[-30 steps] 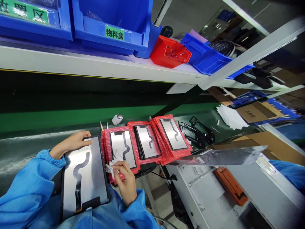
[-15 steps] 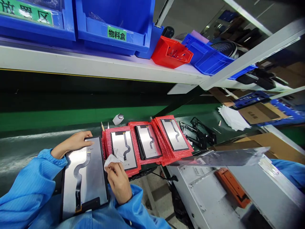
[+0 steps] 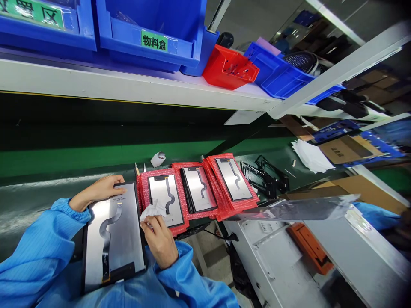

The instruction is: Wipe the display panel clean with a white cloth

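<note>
My left hand (image 3: 102,191) grips the top edge of a tablet-sized display panel (image 3: 126,233), which is tilted up in front of me with its silver back and curved ribbon cable showing. Pinched in the fingers of my right hand (image 3: 160,240) is a crumpled white wipe (image 3: 153,210), close by the panel's right edge. Part of the wipe lies over another display panel (image 3: 163,192) on red bubble wrap. To the right, a stack of panels (image 3: 196,188) and one more panel (image 3: 233,179) rest on red bubble-wrap bags (image 3: 253,204).
A small white bottle (image 3: 158,159) stands behind the panels, near tweezers-like tools. Black frames (image 3: 268,177) and white sheets (image 3: 311,156) lie to the right. Blue bins (image 3: 154,40) and a red bin (image 3: 229,68) line the shelf above. A clear sheet (image 3: 305,208) juts over a grey machine.
The view has shifted slightly. My right hand and the wipe have barely moved, and my left hand keeps its hold on the panel. At far right, a blue sleeve has moved.
</note>
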Motion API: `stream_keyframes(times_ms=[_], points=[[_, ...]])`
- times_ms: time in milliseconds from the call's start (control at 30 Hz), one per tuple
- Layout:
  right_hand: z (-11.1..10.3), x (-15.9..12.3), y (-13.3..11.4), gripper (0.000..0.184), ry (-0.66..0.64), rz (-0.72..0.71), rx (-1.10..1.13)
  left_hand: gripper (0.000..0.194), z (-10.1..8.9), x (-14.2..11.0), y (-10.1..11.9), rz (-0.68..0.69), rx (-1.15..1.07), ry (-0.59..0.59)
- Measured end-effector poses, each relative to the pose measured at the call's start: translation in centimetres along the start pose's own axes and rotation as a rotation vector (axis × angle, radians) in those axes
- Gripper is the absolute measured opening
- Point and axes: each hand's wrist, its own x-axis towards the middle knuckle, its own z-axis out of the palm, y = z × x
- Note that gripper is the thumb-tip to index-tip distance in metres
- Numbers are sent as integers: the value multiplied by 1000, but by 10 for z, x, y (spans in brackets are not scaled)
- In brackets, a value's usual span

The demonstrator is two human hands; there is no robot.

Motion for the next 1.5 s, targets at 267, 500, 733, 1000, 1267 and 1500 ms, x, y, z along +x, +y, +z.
stream_keyframes(times_ms=[267, 500, 733, 1000, 1267, 1500], points=[[2, 3, 3, 21, 16, -26, -23, 32, 0, 2, -2, 7, -8, 4], [4, 2, 4, 21, 12, -19, -12, 33, 1, 4, -5, 7, -22, 2], [4, 4, 2, 22, 33, 7, 21, 34, 2, 4, -8, -6, -23, -4], [1, 3, 2, 22, 15, 26, 82, 30, 5, 2, -5, 0, -27, 1], [-1, 5, 1, 24, 22, 37, 104, 30, 4, 0, -4, 1, -27, 4], [1, 2, 6, 23, 30, 106, 247, 28, 4, -2, -5, -5, -56, -4]])
